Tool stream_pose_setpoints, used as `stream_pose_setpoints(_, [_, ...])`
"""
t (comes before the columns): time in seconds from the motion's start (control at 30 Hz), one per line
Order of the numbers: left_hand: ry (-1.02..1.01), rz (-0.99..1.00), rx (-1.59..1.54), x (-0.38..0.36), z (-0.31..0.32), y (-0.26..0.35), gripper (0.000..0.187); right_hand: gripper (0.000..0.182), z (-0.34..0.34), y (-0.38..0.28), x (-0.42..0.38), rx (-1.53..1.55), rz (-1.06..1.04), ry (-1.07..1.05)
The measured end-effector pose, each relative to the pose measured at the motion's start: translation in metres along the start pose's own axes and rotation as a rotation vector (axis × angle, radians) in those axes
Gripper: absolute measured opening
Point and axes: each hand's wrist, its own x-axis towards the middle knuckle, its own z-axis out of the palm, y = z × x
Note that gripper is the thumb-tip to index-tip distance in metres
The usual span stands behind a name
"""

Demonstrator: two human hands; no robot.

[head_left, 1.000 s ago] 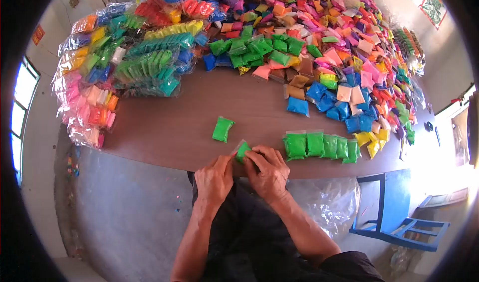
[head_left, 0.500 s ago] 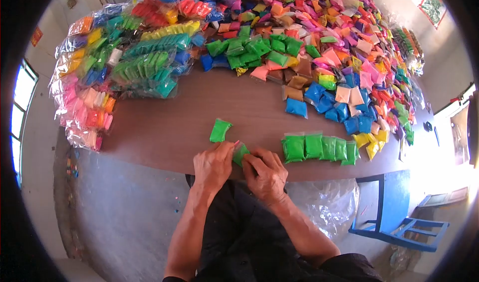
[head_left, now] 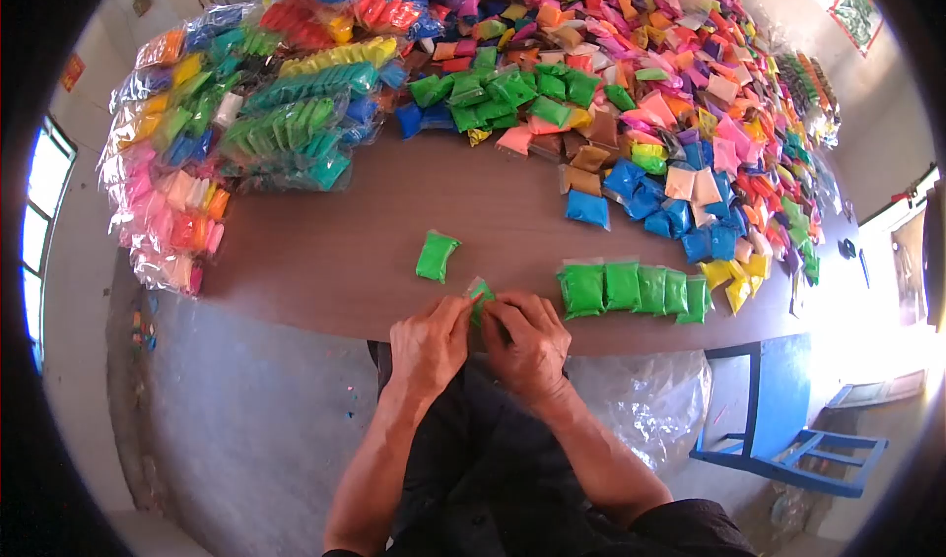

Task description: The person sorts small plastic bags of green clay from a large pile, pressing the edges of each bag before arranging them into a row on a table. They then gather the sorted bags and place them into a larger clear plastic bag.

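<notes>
Near the table's front edge, my left hand (head_left: 431,348) and my right hand (head_left: 528,342) pinch one small green packet (head_left: 479,289) between them. Its clear top end sticks up above my fingers, and its lower part is hidden by them. Just beyond my left hand, a single green packet (head_left: 437,258) lies apart on the table. To the right of my right hand, several green packets (head_left: 622,286) lie in an overlapping row.
A large heap of loose coloured packets (head_left: 650,84) covers the back and right of the brown table (head_left: 325,252). Clear bags of sorted packets (head_left: 286,129) are stacked at the left. A blue chair (head_left: 778,419) and clear plastic sheeting (head_left: 641,409) are below the right edge.
Both hands have shifted slightly, the left a little to the right and down. The held packet's clear end now points up more visibly between the fingers. The other packets lie as before.
</notes>
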Motion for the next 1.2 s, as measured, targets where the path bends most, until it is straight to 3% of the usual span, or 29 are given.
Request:
stream_pose_setpoints(0.2, [0.142,0.010,-0.034,-0.011,-0.001,-0.016,0.008,0.017,0.001,0.001,0.000,-0.005,-0.006,0.013])
stream_pose_setpoints(0.3, [0.142,0.064,-0.033,-0.022,0.006,-0.011,0.006,0.017,-0.001,0.000,0.000,-0.007,-0.021,0.029])
stream_pose_setpoints(0.43, [0.138,-0.054,0.083,-0.015,0.000,-0.017,0.003,0.016,0.003,0.002,-0.001,-0.004,-0.035,0.039])
stream_pose_setpoints(0.57, [0.140,0.045,-0.027,-0.023,0.002,-0.011,0.005,0.015,0.003,0.002,-0.001,-0.013,-0.032,0.018])
stream_pose_setpoints(0.67, [0.093,-0.032,-0.061,-0.026,0.008,-0.009,0.004,0.014,0.001,0.001,0.000,-0.039,-0.027,-0.004])
stream_pose_setpoints(0.77, [0.190,-0.129,0.041,-0.020,0.005,-0.023,0.004,0.015,0.002,0.001,-0.002,-0.042,-0.014,-0.011])
stream_pose_setpoints(0.93, [0.331,-0.105,-0.046,-0.027,-0.001,-0.053,0.005,0.015,0.009,0.002,-0.006,0.016,-0.024,0.062])
stream_pose_setpoints(1.07, [0.329,-0.171,-0.112,-0.025,-0.005,-0.055,0.009,0.015,-0.006,-0.002,-0.007,0.010,-0.037,0.069])
stream_pose_setpoints(1.2, [0.361,-0.095,-0.082,-0.023,0.000,-0.061,0.009,0.014,-0.038,-0.008,0.008,-0.076,-0.028,0.064])
